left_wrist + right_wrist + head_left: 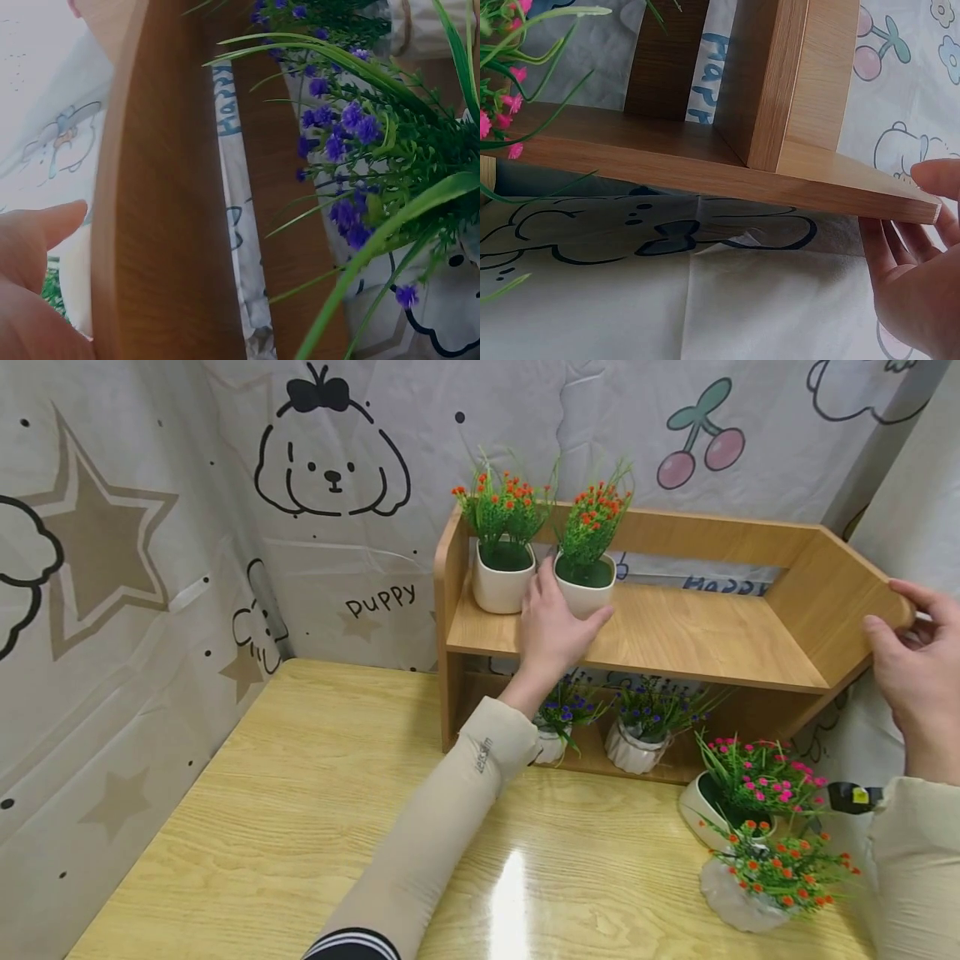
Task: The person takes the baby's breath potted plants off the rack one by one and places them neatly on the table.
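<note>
A two-tier wooden shelf (705, 622) stands at the back of the table. On its upper board are two white pots of orange flowers, a left potted plant (505, 587) and a right potted plant (581, 597). My left hand (555, 627) holds the right one, fingers at its left side between the pots and thumb across its front. In the left wrist view the thumb shows beyond the board's edge, with only a strip of white pot visible. My right hand (922, 668) grips the shelf's right side panel (870, 191), thumb on one face and fingers on the other.
Two pots of purple flowers (637, 747) stand on the lower tier, one partly behind the left forearm. At the table's right, a pot of pink flowers (701, 810) and a pot of orange flowers (738, 893) lean over. Printed curtain (337, 568) hangs behind.
</note>
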The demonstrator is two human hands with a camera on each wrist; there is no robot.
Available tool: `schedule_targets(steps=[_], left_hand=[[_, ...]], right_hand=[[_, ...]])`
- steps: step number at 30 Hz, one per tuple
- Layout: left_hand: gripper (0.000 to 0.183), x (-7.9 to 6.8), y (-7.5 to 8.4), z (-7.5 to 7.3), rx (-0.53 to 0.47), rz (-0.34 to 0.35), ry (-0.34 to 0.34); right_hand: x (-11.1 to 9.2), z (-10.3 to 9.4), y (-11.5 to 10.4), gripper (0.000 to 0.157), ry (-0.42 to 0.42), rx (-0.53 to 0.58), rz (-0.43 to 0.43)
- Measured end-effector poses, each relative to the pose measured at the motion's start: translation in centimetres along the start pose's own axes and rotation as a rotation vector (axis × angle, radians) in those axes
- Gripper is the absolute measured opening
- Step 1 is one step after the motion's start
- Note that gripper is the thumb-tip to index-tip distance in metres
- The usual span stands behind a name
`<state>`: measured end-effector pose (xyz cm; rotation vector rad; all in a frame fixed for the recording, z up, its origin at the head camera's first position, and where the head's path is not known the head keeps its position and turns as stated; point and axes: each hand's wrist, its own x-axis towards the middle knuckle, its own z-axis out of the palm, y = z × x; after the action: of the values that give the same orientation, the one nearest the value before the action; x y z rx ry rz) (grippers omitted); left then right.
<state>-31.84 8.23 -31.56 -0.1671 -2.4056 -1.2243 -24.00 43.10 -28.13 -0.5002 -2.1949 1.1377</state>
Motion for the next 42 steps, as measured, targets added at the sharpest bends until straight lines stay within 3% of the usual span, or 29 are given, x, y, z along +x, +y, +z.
schedule_targets(steps=[6, 12, 17, 31, 42], left_hand=[[0.102, 0.4, 0.6, 0.9, 0.118, -0.059, 0.004], [0.097, 0.6, 0.6, 0.9, 0.183, -0.042, 0.009], [0.095, 0.2, 0.2, 0.8, 0.206, 0.013, 0.028], [0.090, -1.1, -0.6, 0.0, 0.087, 0.128, 0.055], [0.088, -3.8, -1.4, -2.3, -0.046, 0.270, 0.067]], right_hand=[[0.1, 0.0, 0.1, 0.054, 0.004, 0.018, -0.001], [0.2, -0.1, 0.1, 0.054, 0.004, 0.023, -0.002], [0.2, 0.0, 0.1, 0.054, -0.001, 0.005, 0.004], [0.0, -0.1, 0.3, 0.054, -0.003, 0.086, -0.034], [-0.2, -0.2, 0.0, 0.055, -0.005, 0.082, -0.025]])
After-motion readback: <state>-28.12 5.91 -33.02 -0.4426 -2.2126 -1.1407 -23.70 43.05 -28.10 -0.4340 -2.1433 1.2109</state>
